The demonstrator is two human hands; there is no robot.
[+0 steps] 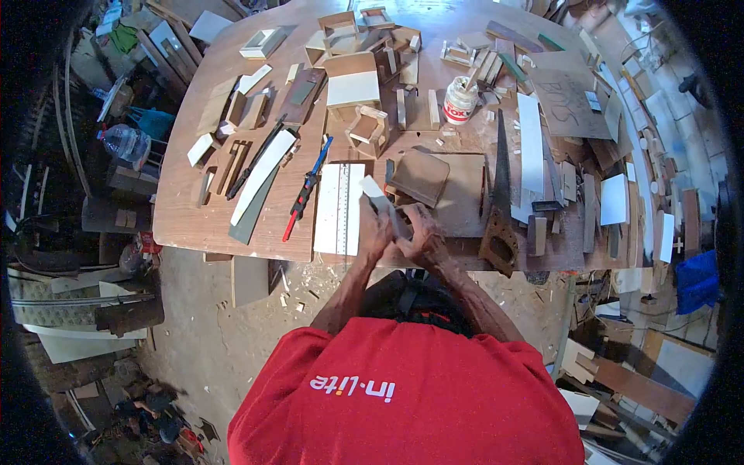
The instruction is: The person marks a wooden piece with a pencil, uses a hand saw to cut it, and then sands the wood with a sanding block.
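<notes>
White, flat, straight-edged strip (pixel 375 191), frame centre; left hand (pixel 375 234) and right hand (pixel 424 233) grasping it beside brown, wood-grained tabletop (pixel 184 223).

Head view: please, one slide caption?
Left hand and right hand hold a pale strip at a worktable, handsaw to the right.

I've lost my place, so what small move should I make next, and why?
Perhaps lay the narrow white piece beside the ruler to check it: your left hand and right hand are both at the piece, and the ruler lies close by on a white board.
</notes>
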